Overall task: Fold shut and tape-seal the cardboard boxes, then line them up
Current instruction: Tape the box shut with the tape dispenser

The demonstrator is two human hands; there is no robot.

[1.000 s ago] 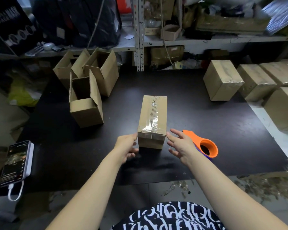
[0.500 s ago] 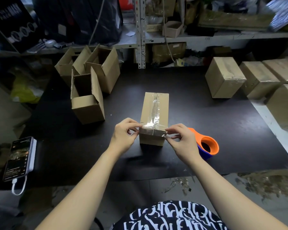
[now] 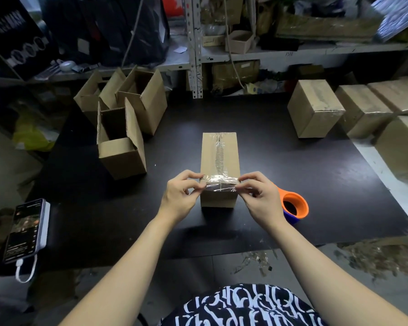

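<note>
A closed cardboard box (image 3: pixel 219 156) stands mid-table, a strip of clear tape running along its top seam. A second clear tape strip (image 3: pixel 220 184) lies across its near top edge. My left hand (image 3: pixel 180 195) pinches the strip's left end at the box's near left corner. My right hand (image 3: pixel 260 195) pinches the right end at the near right corner. The orange and blue tape dispenser (image 3: pixel 292 208) lies on the table just right of my right hand.
Three open boxes (image 3: pixel 120 147) stand at the left rear of the black table (image 3: pixel 304 175). Several sealed boxes (image 3: pixel 316 109) sit in a row at the right. A phone (image 3: pixel 25 230) on a cable lies at the left edge. Cluttered shelves stand behind.
Both hands went from hovering open beside the box's near end to pinching the ends of the tape strip across its near top edge. The box has stayed in place.
</note>
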